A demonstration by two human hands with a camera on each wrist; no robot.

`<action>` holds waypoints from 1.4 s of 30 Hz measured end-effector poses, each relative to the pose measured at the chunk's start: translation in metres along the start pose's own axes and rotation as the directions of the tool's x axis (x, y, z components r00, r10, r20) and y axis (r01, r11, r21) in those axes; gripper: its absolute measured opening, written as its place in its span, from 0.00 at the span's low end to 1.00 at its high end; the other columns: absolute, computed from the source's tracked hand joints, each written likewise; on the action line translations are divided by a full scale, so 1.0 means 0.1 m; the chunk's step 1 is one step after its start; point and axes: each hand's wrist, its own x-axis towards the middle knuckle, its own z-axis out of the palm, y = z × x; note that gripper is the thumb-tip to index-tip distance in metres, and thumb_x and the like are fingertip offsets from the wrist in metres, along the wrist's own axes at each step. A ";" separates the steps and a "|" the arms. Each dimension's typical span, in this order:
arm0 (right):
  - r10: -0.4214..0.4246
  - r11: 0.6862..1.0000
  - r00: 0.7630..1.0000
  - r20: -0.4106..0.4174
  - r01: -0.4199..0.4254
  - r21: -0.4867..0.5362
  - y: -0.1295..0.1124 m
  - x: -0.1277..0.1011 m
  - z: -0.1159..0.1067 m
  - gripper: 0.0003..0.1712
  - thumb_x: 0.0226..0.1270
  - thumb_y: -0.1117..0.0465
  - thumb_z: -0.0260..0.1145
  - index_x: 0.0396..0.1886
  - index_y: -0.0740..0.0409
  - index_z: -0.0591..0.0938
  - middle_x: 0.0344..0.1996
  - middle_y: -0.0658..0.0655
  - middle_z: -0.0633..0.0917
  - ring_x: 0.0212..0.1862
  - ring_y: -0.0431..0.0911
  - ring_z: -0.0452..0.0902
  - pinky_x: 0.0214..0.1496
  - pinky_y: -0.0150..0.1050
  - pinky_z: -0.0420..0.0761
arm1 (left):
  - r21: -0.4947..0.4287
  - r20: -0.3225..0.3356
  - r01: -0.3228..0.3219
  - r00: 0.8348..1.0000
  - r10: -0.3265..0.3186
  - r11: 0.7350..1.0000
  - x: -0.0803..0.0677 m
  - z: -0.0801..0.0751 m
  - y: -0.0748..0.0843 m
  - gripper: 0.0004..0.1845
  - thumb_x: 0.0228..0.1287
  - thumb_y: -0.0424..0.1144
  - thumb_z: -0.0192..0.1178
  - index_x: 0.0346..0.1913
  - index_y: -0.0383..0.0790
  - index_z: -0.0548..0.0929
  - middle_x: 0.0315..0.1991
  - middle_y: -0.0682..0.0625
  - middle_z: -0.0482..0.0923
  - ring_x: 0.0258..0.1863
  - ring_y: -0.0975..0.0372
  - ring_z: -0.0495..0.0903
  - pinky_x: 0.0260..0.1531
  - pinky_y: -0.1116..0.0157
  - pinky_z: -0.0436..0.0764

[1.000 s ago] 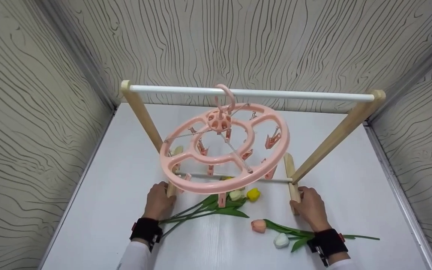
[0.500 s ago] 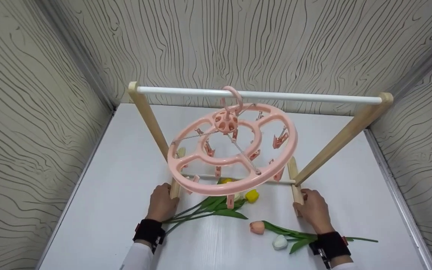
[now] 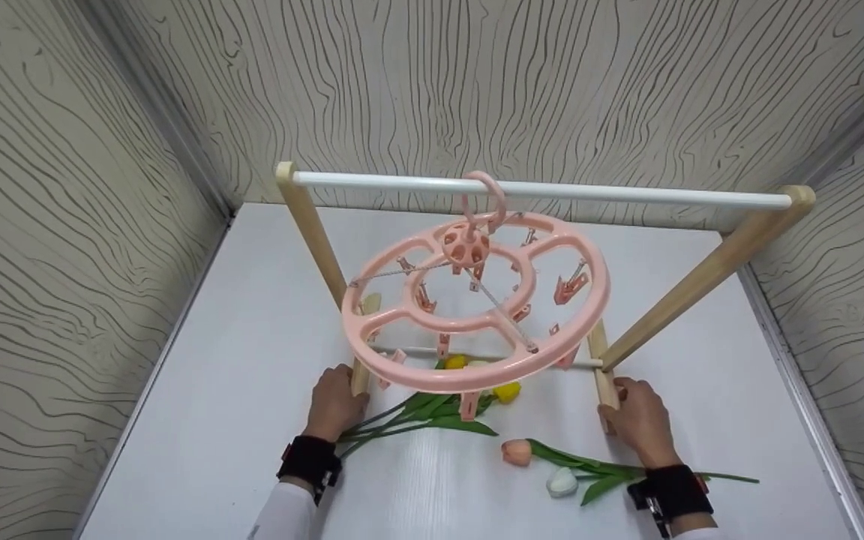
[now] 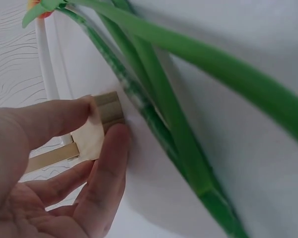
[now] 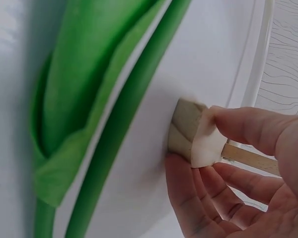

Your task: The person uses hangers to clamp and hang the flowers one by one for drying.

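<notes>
A staged recording booth: wood-grain panels (image 3: 64, 225) wall in a white tabletop (image 3: 252, 337).

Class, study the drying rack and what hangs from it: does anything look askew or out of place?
Yes. The round pink peg hanger hangs tilted from the white rail, its near-left rim lower than its far-right. Tulips lie loose on the table under it, odd beneath a laundry rack.
</notes>
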 end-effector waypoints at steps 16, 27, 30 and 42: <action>-0.007 1.000 1.000 -0.011 0.007 -0.007 0.11 -0.02 -0.08 0.36 0.66 0.67 0.72 0.68 0.84 0.74 0.45 0.75 0.83 0.40 0.55 0.82 0.32 0.37 0.80 | 0.048 -0.039 -0.113 0.993 0.115 0.992 -0.04 0.10 0.02 0.19 0.61 0.31 0.72 0.51 0.22 0.82 0.38 0.36 0.81 0.37 0.51 0.80 0.37 0.56 0.83; -0.028 0.999 0.999 0.019 0.028 -0.030 0.16 -0.10 -0.12 0.35 0.70 0.64 0.73 0.69 0.83 0.74 0.49 0.77 0.84 0.42 0.55 0.84 0.36 0.37 0.81 | 0.000 -0.044 -0.111 0.993 0.111 0.994 0.05 0.19 -0.13 0.21 0.61 0.36 0.72 0.51 0.23 0.82 0.39 0.35 0.82 0.36 0.51 0.81 0.34 0.59 0.81; -0.030 0.999 0.999 0.042 0.031 -0.039 0.18 -0.18 -0.16 0.35 0.72 0.63 0.73 0.70 0.81 0.74 0.52 0.77 0.84 0.46 0.57 0.86 0.37 0.39 0.83 | -0.012 -0.022 -0.065 0.998 0.065 0.998 -0.03 0.12 -0.03 0.21 0.63 0.35 0.72 0.54 0.24 0.82 0.41 0.36 0.83 0.38 0.51 0.82 0.36 0.59 0.82; -0.129 0.978 0.990 0.061 0.138 -0.159 0.29 -0.59 -0.22 0.21 0.71 0.61 0.77 0.60 0.63 0.87 0.48 0.59 0.90 0.49 0.53 0.87 0.46 0.45 0.86 | 0.024 -0.101 -0.161 0.982 0.162 0.987 -0.37 0.08 0.16 0.19 0.70 0.40 0.74 0.57 0.31 0.87 0.42 0.42 0.85 0.40 0.56 0.81 0.38 0.60 0.82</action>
